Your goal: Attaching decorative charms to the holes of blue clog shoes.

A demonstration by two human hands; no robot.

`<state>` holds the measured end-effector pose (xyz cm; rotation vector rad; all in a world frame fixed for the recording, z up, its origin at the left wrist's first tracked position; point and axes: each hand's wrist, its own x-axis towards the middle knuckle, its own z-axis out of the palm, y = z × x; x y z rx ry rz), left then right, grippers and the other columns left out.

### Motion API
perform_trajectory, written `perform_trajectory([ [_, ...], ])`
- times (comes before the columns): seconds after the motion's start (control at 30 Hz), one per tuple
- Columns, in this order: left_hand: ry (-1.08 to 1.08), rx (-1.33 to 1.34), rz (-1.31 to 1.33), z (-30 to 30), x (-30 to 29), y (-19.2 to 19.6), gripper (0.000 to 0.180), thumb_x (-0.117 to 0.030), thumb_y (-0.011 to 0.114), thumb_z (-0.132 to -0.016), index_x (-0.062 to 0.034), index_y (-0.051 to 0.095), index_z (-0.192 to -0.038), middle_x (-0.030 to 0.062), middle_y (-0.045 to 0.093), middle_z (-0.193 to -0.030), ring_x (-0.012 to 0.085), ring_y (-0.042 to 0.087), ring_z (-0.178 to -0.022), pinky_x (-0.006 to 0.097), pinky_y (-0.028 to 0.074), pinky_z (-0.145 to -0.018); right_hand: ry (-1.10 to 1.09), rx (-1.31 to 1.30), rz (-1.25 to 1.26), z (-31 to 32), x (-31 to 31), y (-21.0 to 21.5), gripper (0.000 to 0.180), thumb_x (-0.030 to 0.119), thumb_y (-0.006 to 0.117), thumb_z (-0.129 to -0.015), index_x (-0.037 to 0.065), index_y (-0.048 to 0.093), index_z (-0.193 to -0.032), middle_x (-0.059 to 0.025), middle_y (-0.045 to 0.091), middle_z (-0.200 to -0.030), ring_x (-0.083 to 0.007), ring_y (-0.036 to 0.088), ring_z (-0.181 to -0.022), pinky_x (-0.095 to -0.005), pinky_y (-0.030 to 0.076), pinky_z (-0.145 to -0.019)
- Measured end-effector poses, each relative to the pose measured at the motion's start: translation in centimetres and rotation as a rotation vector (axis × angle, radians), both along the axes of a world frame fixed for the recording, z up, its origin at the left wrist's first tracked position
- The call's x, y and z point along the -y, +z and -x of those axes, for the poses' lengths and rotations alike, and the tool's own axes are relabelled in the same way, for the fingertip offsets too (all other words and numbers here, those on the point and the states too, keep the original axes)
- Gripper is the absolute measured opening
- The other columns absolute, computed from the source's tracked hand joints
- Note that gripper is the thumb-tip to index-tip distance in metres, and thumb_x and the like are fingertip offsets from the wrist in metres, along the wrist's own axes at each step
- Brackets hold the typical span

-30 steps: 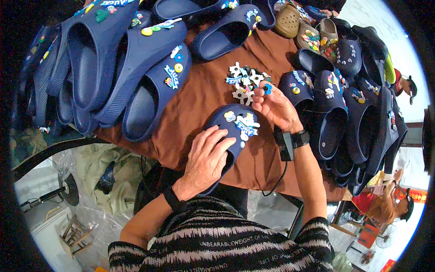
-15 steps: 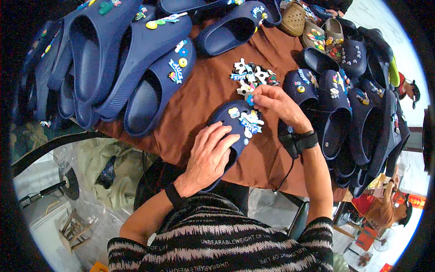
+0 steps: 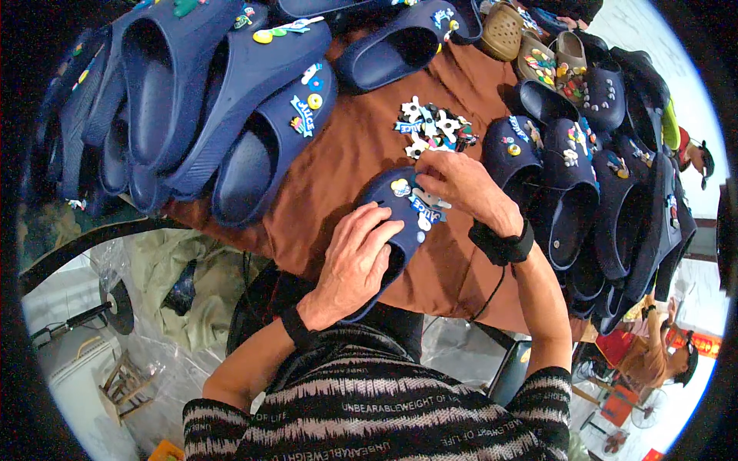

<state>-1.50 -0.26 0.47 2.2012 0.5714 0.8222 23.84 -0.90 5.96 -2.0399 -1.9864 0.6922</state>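
A navy foam slipper (image 3: 378, 189) lies toe-away at the near edge of the brown cloth. My left hand (image 3: 354, 250) grips it, fingers across its upper and the thumb side toward the opening. On the upper sit a white-and-yellow charm (image 3: 400, 187) and a blue ribbon-shaped charm (image 3: 427, 210) with lettering. My right hand (image 3: 467, 190) is closed, its fingertips pinched at the slipper's toe; the small blue charm they held is now hidden behind them. Just beyond lies a loose heap of white, black and blue shoe charms (image 3: 432, 127).
Decorated navy slippers (image 3: 269, 154) stand crowded on the left, more navy slippers (image 3: 573, 200) on the right. Tan clogs (image 3: 503, 38) sit at the far right. The brown cloth (image 3: 307, 192) covers the table. Another person (image 3: 653, 353) is at the right rim.
My right hand has moved slightly nearer and down onto the slipper's toe, and the blue charm in its fingers has gone out of sight. My left hand keeps its grip.
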Motion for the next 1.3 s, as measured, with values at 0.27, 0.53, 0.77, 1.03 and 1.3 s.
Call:
perform_trajectory([
  [0.27,0.083,0.089,0.158,0.3,-0.1,-0.7,0.04,0.004,0.062,-0.086,-0.0013,0.058,-0.125,0.0209,0.054,-0.13,0.0382,0.055,-0.123,0.045,0.042,-0.11,-0.099,-0.191,0.028,0.5,-0.7,-0.1,0.024,0.027,0.068,-0.092,0.005,0.069,-0.1,-0.0199,0.07,-0.092,-0.0386,0.069,-0.09,-0.0481,0.053,-0.078],
  [0.53,0.205,0.132,0.236,0.3,0.3,-0.8,0.053,0.003,0.066,-0.082,0.0001,0.05,-0.133,0.0228,0.052,-0.133,0.0388,0.051,-0.128,0.044,0.039,-0.112,0.106,-0.099,0.12,4.0,-2.6,0.0,0.026,0.03,0.069,-0.09,0.004,0.073,-0.094,-0.0196,0.072,-0.086,-0.0393,0.07,-0.084,-0.0482,0.055,-0.075],
  [0.77,0.197,0.116,0.244,0.5,0.2,-1.0,0.056,0.003,0.068,-0.081,-0.0005,0.048,-0.133,0.0233,0.05,-0.134,0.0397,0.049,-0.129,0.044,0.038,-0.113,0.26,0.13,0.183,4.7,-4.5,1.2,0.03,0.033,0.07,-0.088,0.004,0.074,-0.093,-0.0206,0.073,-0.088,-0.0385,0.072,-0.089,-0.0497,0.058,-0.075],
  [1.03,0.192,0.127,0.243,0.3,0.2,-0.6,0.054,0.005,0.069,-0.081,-0.0022,0.049,-0.132,0.0227,0.05,-0.131,0.0426,0.05,-0.124,0.048,0.043,-0.107,0.35,0.338,0.313,5.2,-5.8,1.3,0.043,0.043,0.072,-0.087,0.001,0.075,-0.095,-0.0193,0.075,-0.091,-0.0355,0.074,-0.092,-0.0477,0.058,-0.078],
  [1.3,0.155,0.149,0.231,0.3,0.0,-0.8,0.054,0.004,0.067,-0.083,-0.0018,0.048,-0.133,0.0238,0.048,-0.133,0.0436,0.047,-0.127,0.049,0.041,-0.109,0.338,0.54,0.302,6.3,-5.3,0.5,0.044,0.048,0.075,-0.083,0.004,0.077,-0.085,-0.0166,0.075,-0.086,-0.0299,0.076,-0.086,-0.0439,0.056,-0.07],
])
